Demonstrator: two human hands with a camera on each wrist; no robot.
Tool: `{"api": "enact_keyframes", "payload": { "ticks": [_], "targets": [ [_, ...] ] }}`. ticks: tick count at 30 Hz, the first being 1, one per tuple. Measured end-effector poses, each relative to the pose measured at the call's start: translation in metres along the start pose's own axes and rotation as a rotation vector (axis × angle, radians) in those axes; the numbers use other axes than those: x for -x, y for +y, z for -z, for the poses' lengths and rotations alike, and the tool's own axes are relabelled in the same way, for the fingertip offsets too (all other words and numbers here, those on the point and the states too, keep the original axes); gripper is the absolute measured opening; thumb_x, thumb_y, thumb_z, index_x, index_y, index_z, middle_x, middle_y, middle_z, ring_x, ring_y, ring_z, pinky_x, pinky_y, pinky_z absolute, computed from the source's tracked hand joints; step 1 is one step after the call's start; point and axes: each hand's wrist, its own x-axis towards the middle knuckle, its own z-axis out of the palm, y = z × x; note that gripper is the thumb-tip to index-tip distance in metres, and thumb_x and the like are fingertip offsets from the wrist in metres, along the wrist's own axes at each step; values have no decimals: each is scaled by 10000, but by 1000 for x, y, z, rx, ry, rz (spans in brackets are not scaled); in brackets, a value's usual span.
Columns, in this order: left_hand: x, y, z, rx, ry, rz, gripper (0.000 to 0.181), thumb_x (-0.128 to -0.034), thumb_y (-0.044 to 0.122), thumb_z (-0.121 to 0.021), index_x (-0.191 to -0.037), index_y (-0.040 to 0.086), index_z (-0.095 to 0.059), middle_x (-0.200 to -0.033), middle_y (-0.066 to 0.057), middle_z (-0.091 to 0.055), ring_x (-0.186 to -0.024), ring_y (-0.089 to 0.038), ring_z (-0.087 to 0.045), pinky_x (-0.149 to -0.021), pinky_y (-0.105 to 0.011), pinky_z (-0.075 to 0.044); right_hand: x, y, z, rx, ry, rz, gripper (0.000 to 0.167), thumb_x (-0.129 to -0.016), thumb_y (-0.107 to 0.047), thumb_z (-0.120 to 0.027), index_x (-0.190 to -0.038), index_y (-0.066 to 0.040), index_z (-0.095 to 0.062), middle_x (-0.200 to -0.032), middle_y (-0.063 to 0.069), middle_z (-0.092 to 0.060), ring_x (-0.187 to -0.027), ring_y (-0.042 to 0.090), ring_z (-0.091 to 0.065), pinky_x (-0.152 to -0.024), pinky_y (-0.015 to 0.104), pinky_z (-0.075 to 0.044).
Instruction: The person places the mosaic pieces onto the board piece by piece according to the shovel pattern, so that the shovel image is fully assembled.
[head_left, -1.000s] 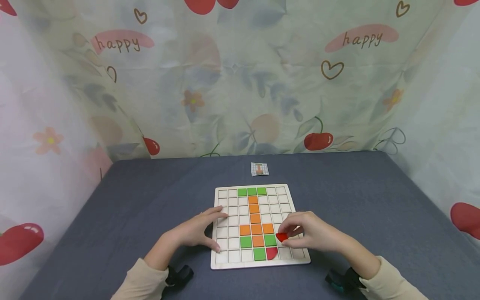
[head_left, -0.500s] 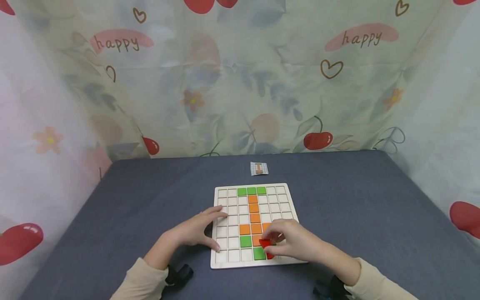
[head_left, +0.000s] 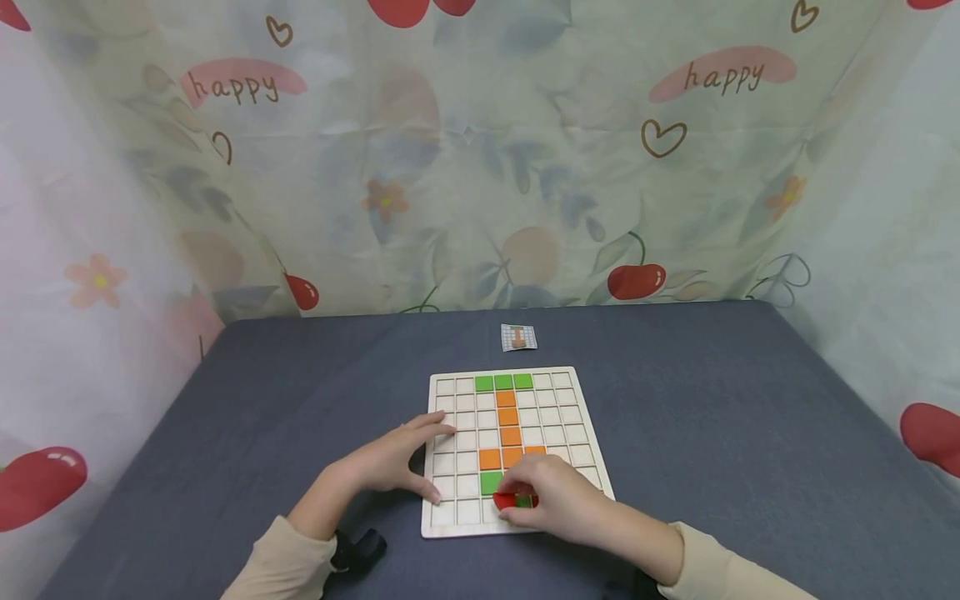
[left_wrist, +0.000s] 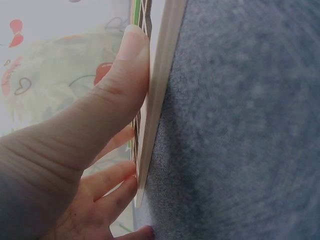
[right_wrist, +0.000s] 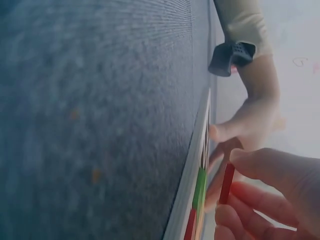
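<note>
A white gridded board (head_left: 444, 512) lies on the table, with green and orange square tiles in its cells. My left hand (head_left: 397, 458) rests on the board's left edge, thumb and fingers spread and fairly straight. In the left wrist view the thumb (left_wrist: 132, 55) lies against the board's rim (left_wrist: 159, 75). My right hand (head_left: 562, 504) pinches a red tile (head_left: 504, 500) over the front rows. Seen from the right wrist, this red tile (right_wrist: 227, 184) stands on edge between thumb and fingers, apart from the board. Another red tile (right_wrist: 190, 225) sits in the board beside a green tile (right_wrist: 199, 190).
A small printed card (head_left: 519, 337) showing a coloured grid pattern lies behind the board. Dark blue cloth (head_left: 315, 400) covers the table. A patterned curtain (head_left: 465, 167) hangs at the back and sides. Each wrist wears a black device, one seen at the left wrist (head_left: 358, 550).
My right hand has moved left and toward the front of the board, carrying the red tile, and now covers several front tiles. The left hand has stayed in place.
</note>
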Motion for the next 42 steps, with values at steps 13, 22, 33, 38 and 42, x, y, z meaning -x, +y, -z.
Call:
{"api": "enact_keyframes", "payload": {
  "ticks": [13,22,33,38,42],
  "targets": [
    [0,-1,0,4,4,-6,825,-683,361,-814,-1381,138,-435,-1541,-147,-229,-1402,-389,-238,-1069,-611,-247,-8,-11,-6,45,-14,-37,82,-760,-142,-742,-809,-92,-699,-724,-46,-610,-662,22,-469,-616,141,-410],
    [0,0,0,5,5,1,827,-678,359,-817,-1379,135,-439,-1541,-149,-229,-1405,-392,-232,-1070,-604,-252,-13,-14,-8,83,-66,-59,92,-758,-158,-744,-803,-93,-697,-714,-52,-595,-650,16,-449,-606,146,-398],
    [0,1,0,9,5,9,829,-677,354,-819,-1381,141,-438,-1543,-143,-228,-1407,-389,-230,-1072,-611,-241,-15,-16,-8,116,-83,-64,109,-750,-179,-759,-794,-112,-684,-715,-65,-556,-650,6,-421,-600,154,-392],
    [0,1,0,6,7,4,827,-676,349,-819,-1379,138,-440,-1540,-150,-231,-1405,-390,-236,-1071,-601,-253,-14,-16,-9,131,-75,-43,107,-749,-176,-761,-795,-116,-686,-717,-64,-557,-646,8,-427,-596,150,-388],
    [0,1,-1,-5,14,-2,827,-669,353,-821,-1372,135,-446,-1535,-162,-239,-1400,-391,-247,-1071,-586,-270,-14,-15,-9,132,-70,-23,99,-751,-172,-760,-796,-121,-687,-718,-65,-568,-641,5,-434,-593,148,-389]
  ]
}}
